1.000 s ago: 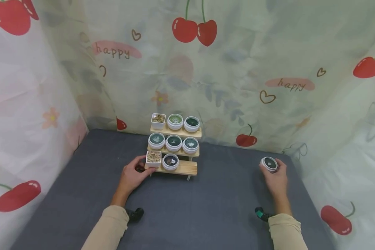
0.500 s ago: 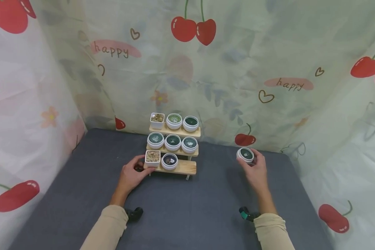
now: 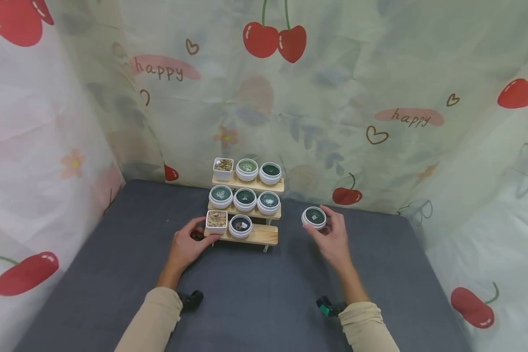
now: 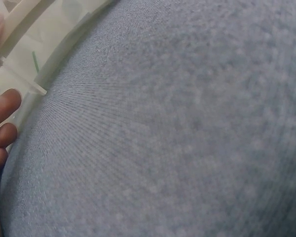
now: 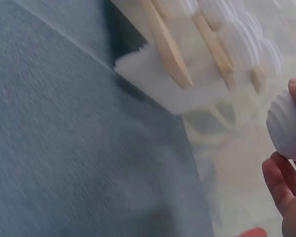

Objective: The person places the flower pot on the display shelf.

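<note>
In the head view my right hand (image 3: 334, 242) holds a small round white pot (image 3: 314, 217) with a dark green top, thumb and fingers on its sides, clear of the table. The right wrist view shows the ridged side of this pot (image 5: 286, 126). My left hand (image 3: 186, 249) grips the left end of the lowest shelf of a wooden three-tier stand (image 3: 264, 235), thumb along the front beside a square pot (image 3: 217, 222) of tan grit. Next to that pot sits a round pot (image 3: 240, 226) with a dark top. In the left wrist view, fingers (image 4: 5, 106) show below the shelf edge.
The middle tier carries several round green-topped pots (image 3: 245, 200). On the top tier are a square grit pot (image 3: 223, 168) and two round pots (image 3: 270, 173). Cherry-printed cloth walls (image 3: 356, 73) enclose the dark grey table (image 3: 255, 303) at the back and sides.
My right hand has carried the round pot leftward from the table's right side to just right of the stand. My left hand and the stand have stayed put.
</note>
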`<state>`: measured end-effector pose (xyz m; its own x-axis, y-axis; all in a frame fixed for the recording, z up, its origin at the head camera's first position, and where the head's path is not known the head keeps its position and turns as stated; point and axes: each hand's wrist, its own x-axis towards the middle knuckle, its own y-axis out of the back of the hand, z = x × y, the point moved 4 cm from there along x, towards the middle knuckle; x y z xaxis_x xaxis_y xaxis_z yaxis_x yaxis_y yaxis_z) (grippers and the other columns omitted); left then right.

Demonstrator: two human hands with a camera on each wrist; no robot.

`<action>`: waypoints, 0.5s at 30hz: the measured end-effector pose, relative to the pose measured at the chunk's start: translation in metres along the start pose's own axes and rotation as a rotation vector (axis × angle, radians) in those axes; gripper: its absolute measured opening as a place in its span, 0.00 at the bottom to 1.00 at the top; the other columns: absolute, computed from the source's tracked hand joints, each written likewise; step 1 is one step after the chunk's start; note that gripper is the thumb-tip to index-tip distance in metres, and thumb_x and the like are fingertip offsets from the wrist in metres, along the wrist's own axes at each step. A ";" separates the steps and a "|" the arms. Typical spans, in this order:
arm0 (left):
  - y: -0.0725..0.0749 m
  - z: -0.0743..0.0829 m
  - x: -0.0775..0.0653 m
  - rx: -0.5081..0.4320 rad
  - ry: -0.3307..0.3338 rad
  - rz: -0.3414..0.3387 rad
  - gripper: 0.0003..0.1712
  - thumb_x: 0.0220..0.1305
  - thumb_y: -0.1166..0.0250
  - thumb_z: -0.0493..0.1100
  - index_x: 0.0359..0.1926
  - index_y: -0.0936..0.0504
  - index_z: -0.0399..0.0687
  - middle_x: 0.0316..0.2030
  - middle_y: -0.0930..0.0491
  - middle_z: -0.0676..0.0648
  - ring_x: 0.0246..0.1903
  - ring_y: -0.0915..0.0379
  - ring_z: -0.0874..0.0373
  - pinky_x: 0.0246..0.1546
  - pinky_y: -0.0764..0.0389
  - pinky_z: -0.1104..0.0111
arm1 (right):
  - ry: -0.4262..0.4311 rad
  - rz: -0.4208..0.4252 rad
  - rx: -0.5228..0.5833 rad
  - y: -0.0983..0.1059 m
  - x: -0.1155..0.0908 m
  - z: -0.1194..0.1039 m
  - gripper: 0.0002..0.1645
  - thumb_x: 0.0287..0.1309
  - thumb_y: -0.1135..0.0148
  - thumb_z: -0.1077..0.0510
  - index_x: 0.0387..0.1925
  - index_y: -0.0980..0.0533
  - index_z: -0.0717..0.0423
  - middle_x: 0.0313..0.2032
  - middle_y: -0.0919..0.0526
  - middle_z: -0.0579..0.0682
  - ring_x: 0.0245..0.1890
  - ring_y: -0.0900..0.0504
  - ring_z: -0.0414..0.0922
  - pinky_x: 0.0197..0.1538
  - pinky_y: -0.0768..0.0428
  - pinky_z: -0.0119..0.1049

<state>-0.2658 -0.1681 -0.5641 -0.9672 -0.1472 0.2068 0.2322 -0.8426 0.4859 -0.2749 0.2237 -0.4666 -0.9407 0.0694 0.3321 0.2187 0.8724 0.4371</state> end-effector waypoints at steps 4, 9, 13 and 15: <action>0.000 -0.001 0.001 0.002 -0.004 0.001 0.40 0.50 0.21 0.64 0.62 0.21 0.58 0.37 0.15 0.48 0.38 0.21 0.55 0.44 0.24 0.60 | 0.001 -0.029 0.033 -0.015 -0.003 -0.003 0.44 0.51 0.20 0.61 0.68 0.31 0.57 0.55 0.29 0.57 0.52 0.19 0.48 0.47 0.23 0.20; 0.000 -0.001 0.001 -0.006 -0.004 -0.004 0.40 0.50 0.21 0.65 0.62 0.21 0.58 0.36 0.15 0.48 0.38 0.21 0.55 0.44 0.24 0.60 | 0.013 -0.062 0.101 -0.032 -0.008 -0.005 0.44 0.51 0.21 0.63 0.68 0.32 0.58 0.59 0.27 0.57 0.56 0.18 0.51 0.49 0.23 0.20; 0.000 -0.001 0.000 -0.010 0.002 -0.010 0.41 0.50 0.21 0.65 0.63 0.21 0.59 0.37 0.15 0.48 0.38 0.20 0.55 0.44 0.24 0.60 | 0.024 -0.081 0.165 -0.045 -0.013 -0.009 0.44 0.49 0.20 0.65 0.66 0.32 0.61 0.60 0.24 0.59 0.56 0.18 0.54 0.50 0.21 0.24; 0.001 -0.001 0.000 -0.009 0.003 -0.012 0.41 0.50 0.21 0.65 0.63 0.21 0.59 0.37 0.15 0.48 0.38 0.20 0.55 0.44 0.24 0.60 | 0.028 -0.092 0.177 -0.052 -0.016 -0.010 0.44 0.48 0.20 0.65 0.66 0.31 0.62 0.60 0.23 0.60 0.55 0.17 0.55 0.51 0.19 0.29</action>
<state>-0.2654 -0.1689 -0.5646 -0.9701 -0.1388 0.1990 0.2201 -0.8487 0.4809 -0.2688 0.1721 -0.4859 -0.9464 -0.0263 0.3218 0.0804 0.9461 0.3137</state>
